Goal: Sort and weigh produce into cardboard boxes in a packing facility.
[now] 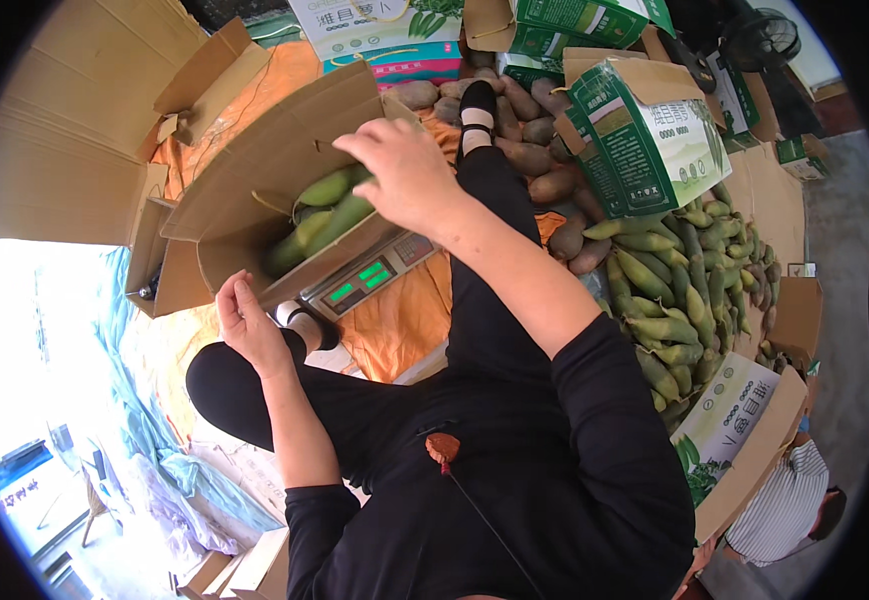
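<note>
Green radishes [342, 218] are lying in an open brown box [285, 150], a few long ones bunched together on its floor. Nearest, a reddish-brown pendant [443, 448] is hanging on a cord over the person's black clothing. The left hand [257, 327] is hovering by the box's near wall, its grip narrow, fingers slightly bent, nothing showing in it; whether a fingertip is touching the cardboard I cannot tell. Just beyond, a scale [365, 283] is showing lit green digits, its panel sticking out along the box's near side above orange cloth [395, 335]. The right hand [405, 175] is hanging over the box's right end, its grip fairly wide, thumb apart from the fingers, visibly holding nothing. To the right, more radishes are sitting in a big pile [670, 285], with purplish-brown roots [555, 187] lying beside it. Farther out, a green-and-white carton [645, 140] is standing by the roots, a striped shirt [780, 505] is showing at the lower right, and a black fan [760, 40] is standing at the top right.
</note>
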{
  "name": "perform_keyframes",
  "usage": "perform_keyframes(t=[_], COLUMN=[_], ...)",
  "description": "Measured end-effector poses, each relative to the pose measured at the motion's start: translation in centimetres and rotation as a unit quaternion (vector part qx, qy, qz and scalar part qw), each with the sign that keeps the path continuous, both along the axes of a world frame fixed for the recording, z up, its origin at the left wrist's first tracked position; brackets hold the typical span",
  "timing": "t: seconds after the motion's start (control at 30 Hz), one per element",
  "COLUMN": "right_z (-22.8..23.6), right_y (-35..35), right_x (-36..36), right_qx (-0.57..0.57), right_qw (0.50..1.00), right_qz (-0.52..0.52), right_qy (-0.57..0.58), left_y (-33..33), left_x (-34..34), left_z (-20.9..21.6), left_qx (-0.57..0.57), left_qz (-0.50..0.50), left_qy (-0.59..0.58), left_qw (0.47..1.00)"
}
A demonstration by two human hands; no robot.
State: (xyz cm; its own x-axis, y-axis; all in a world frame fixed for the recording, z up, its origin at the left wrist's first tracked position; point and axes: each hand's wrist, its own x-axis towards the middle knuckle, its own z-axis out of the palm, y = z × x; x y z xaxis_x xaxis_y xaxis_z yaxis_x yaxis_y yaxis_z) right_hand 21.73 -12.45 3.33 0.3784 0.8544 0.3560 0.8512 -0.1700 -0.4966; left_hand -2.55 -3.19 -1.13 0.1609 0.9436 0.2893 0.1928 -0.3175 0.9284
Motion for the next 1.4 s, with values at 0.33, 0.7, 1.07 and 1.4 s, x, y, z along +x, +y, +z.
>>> perform_keyframes(t=[0.33,0.7,1.07,1.4], right_z=[-0.8,-1.5,-4.9,-5.5], right_y=[-0.6,-0.1,2.3,2.8], right_x=[5.5,8.1,9.5,9.8], right_qx=[0.069,-0.130,-0.330,-0.366], right_qw=[0.977,0.978,0.932,0.921], right_qz=[-0.110,-0.147,-0.135,-0.125], right_qy=[0.168,0.068,0.065,0.054], left_y=[-0.7,8.9,13.6,15.1], left_x=[-0.7,-5.4,-3.9,-4.4], left_z=[2.1,7.6,3.5,-0.5], left_qx=[-0.039,-0.043,-0.263,-0.274], left_qz=[-0.051,-0.105,-0.182,-0.172], left_qy=[-0.018,0.244,0.520,0.496], left_qw=[0.998,0.963,0.792,0.806])
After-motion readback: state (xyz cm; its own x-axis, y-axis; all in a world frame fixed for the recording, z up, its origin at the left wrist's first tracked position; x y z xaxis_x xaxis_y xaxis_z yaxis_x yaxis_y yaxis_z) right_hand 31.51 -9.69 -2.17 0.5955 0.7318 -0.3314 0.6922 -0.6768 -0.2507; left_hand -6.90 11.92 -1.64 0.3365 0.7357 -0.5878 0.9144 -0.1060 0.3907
